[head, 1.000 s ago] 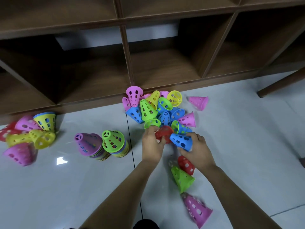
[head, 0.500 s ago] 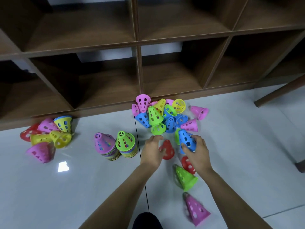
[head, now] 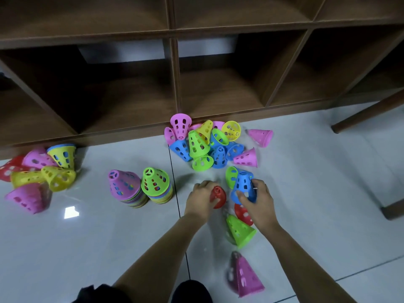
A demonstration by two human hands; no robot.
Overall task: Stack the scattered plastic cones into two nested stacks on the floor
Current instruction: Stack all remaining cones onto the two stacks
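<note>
Cones in hand: your left hand (head: pixel 201 200) curls round red cone (head: pixel 218 193), right hand (head: pixel 260 202) grips blue cone (head: pixel 242 184), narrow ends up. To your left on floor (head: pixel 306 193): pink-top stack (head: pixel 123 185), green-top stack (head: pixel 155 182). Left hand nearer, so red likely nests first.

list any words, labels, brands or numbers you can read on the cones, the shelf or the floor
No readable text anywhere in the head view.
Cones, including the red cone in the left hand and the blue cone in the right hand: only cut-out holes, no print.
Shelf and floor: no markings visible.
</note>
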